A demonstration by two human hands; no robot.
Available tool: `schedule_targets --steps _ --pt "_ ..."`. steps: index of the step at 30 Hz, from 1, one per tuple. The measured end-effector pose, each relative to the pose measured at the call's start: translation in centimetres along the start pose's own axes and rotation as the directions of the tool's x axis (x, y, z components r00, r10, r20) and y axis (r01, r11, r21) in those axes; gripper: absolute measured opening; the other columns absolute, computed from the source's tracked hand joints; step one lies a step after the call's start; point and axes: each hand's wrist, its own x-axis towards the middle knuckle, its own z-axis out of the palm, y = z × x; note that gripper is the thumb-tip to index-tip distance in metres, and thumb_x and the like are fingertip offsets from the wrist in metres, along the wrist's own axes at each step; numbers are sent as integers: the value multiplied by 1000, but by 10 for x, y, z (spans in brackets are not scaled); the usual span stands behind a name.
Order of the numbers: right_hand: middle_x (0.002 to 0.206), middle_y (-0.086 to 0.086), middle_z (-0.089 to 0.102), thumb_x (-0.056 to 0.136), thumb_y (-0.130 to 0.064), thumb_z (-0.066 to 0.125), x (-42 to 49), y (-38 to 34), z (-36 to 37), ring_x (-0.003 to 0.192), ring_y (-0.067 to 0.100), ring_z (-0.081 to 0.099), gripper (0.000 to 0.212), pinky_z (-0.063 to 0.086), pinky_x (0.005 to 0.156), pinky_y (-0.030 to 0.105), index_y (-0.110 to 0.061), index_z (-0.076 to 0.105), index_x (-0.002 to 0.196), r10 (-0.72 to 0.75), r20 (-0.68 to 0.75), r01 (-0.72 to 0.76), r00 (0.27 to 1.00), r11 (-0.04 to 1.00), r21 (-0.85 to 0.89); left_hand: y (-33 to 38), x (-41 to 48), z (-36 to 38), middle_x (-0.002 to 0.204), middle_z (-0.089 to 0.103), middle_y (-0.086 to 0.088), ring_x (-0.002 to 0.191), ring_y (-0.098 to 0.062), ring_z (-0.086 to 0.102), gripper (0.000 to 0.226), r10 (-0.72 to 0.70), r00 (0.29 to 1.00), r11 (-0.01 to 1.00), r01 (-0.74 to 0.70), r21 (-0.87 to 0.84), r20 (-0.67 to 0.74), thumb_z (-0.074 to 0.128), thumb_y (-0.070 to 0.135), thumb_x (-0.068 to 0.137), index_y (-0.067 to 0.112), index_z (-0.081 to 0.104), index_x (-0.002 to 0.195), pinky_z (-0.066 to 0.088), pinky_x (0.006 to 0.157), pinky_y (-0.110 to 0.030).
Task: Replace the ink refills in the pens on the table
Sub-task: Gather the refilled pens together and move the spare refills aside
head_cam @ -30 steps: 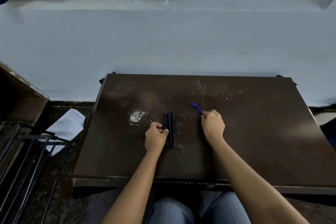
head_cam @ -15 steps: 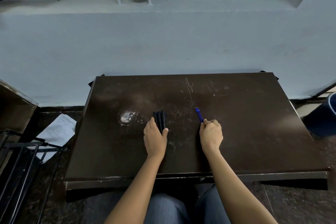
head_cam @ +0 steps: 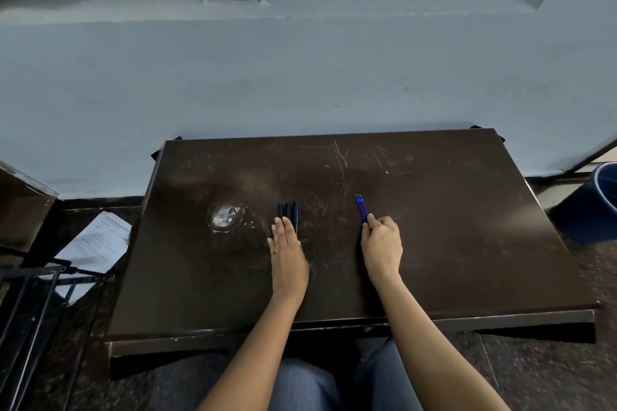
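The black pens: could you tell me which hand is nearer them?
Left. The left hand lies flat on the black pens; the right hand grips blue refills, apart to their right.

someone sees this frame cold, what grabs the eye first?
Two bare hands at the middle of the dark table. The left hand lies flat, fingers straight, on a bundle of black pens; the right hand grips a few blue refills that poke out toward the wall. Next comes a shiny worn patch just left of the pens.
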Motion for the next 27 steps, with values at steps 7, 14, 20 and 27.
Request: schedule_targets --steps 7,14,20,27 --pt "106 9 59 100 -21 45 1 -2 0 103 25 53 32 51 74 39 -5 63 121 26 -17 -26 1000 1000 1 4 4 2 160 -12 -15 147 -26 -13 68 8 1000 1000 -9 14 12 33 -6 97 4 -8 151 -11 115 -34" --pt "107 10 58 99 -20 46 -2 -5 -1 105 27 53 32 52 76 41 -4 61 123 53 -11 -53 999 998 21 8 6 3 159 -13 -16 147 -27 -13 69 -6 1000 1000 5 24 21 31 -8 95 2 -10 150 -8 116 -34" --pt "108 9 57 100 -21 45 -2 -7 -3 104 26 53 32 52 77 41 -5 62 121 72 -7 -71 997 997 24 13 6 2 159 -15 -16 147 -28 -12 69 -37 999 999 37 7 35 32 -6 96 2 -10 150 -5 118 -36" --pt "108 10 57 99 -21 46 -2 -6 -6 105 26 53 32 52 79 41 -3 61 121 79 -6 -78 997 995 55 13 5 -2 159 -14 -15 147 -26 -11 66 -31 999 999 32 -19 39 31 -3 98 2 -10 150 -4 119 -36"
